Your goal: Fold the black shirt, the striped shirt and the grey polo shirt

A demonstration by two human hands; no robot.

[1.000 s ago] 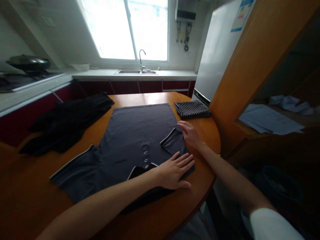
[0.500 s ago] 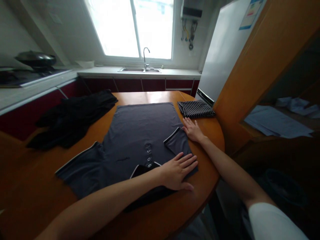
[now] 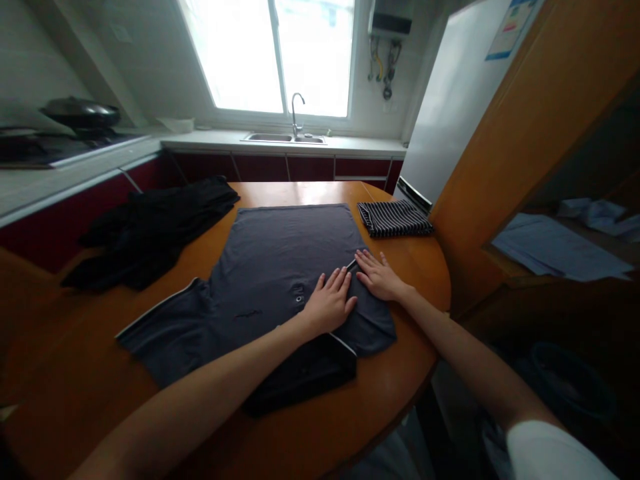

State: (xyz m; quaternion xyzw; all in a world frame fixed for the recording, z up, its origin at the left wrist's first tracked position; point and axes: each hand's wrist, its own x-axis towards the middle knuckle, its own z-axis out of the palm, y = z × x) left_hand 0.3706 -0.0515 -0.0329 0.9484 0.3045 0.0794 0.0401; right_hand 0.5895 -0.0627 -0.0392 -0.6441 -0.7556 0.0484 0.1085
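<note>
A dark grey polo shirt (image 3: 285,247) lies front up on the wooden table, its black collar (image 3: 310,370) toward me. The sleeve on the right is folded inward over the shirt; the one on the left sticks out flat. My left hand (image 3: 330,303) rests flat on the chest beside the button placket, fingers stretched, covering part of the buttons. On the folded sleeve lies my right hand (image 3: 379,275), palm down with fingers extended near the white-edged cuff. The fingertips of both hands are close together. Neither hand grips the cloth.
A folded black-and-white striped garment (image 3: 395,219) sits at the table's far right. Dark crumpled clothing (image 3: 160,230) lies on the left. Beyond the wooden table (image 3: 415,320) are a sink (image 3: 270,138), a stove with a pan (image 3: 80,113) and a fridge (image 3: 445,100).
My left hand has slid from the right shoulder leftward onto the chest. My right hand has moved from the shirt's right edge inward onto the folded sleeve.
</note>
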